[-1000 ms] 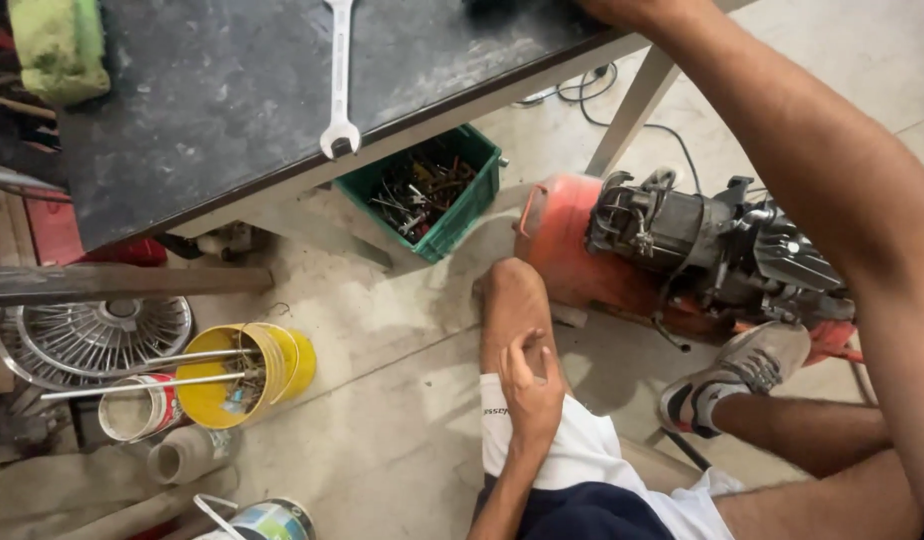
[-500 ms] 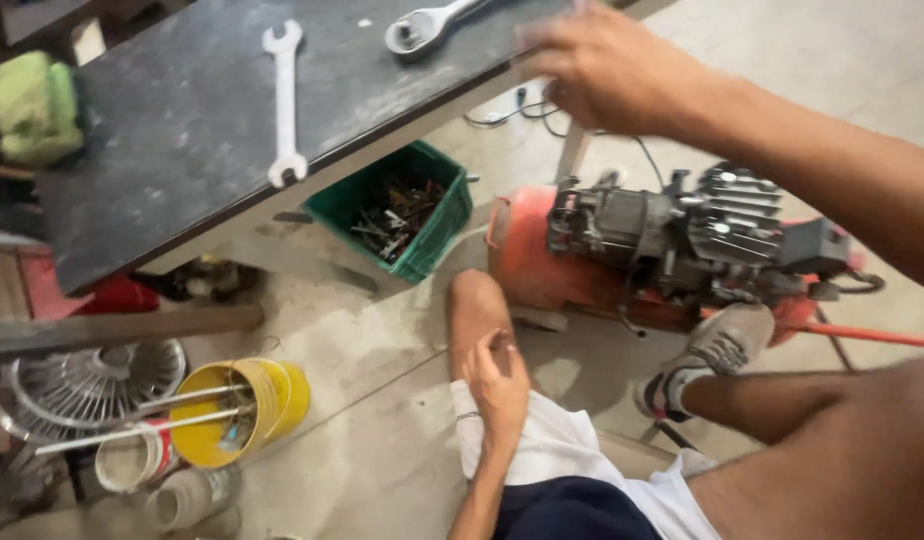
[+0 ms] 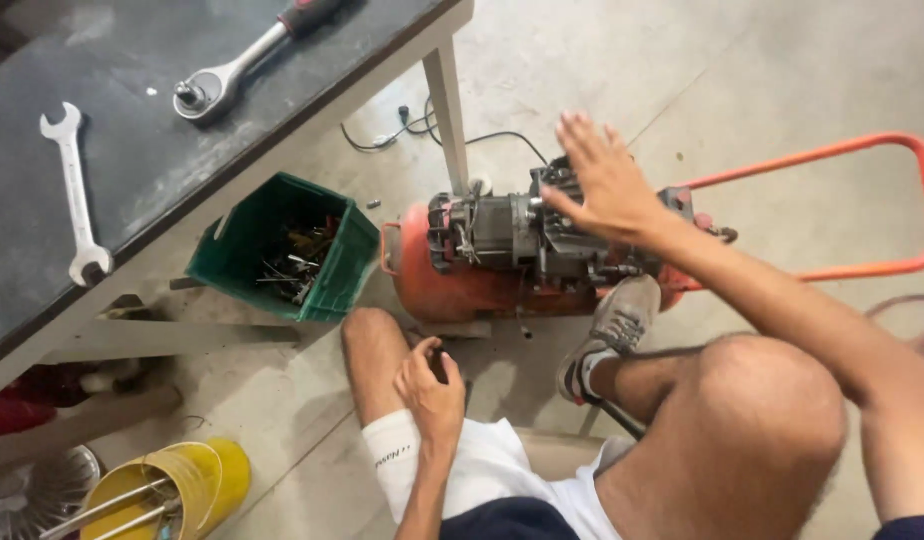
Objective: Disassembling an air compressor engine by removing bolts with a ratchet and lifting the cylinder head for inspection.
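The right hand point(image 3: 607, 180) has left the table point(image 3: 132, 170) and now hovers over the motor point(image 3: 512, 235) of the orange compressor point(image 3: 452, 285) on the floor, fingers spread and holding nothing (whether it touches is unclear). The left hand point(image 3: 432, 390) rests loosely curled on the left thigh. A green bin point(image 3: 332, 275) stands beside the compressor.
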